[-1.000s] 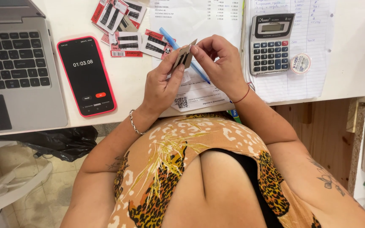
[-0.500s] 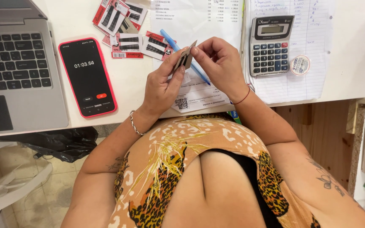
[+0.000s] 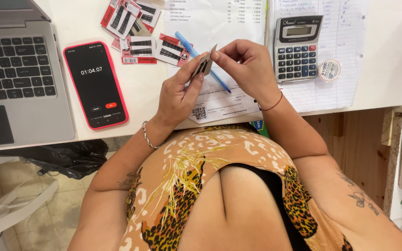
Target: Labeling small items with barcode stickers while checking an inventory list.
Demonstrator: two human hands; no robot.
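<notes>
Small hairpin card [image 3: 204, 65] pinched between left hand [image 3: 178, 95] and right hand [image 3: 247, 69], long axis tilted up-right, above the counter [image 3: 154, 100].

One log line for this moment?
both hands pinch small card: left hand, right hand, card | blue pen beneath | phone left

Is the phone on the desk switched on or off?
On. The phone, in a red case, lies face up on the white desk, its dark screen lit with white digits and a red button.
</notes>
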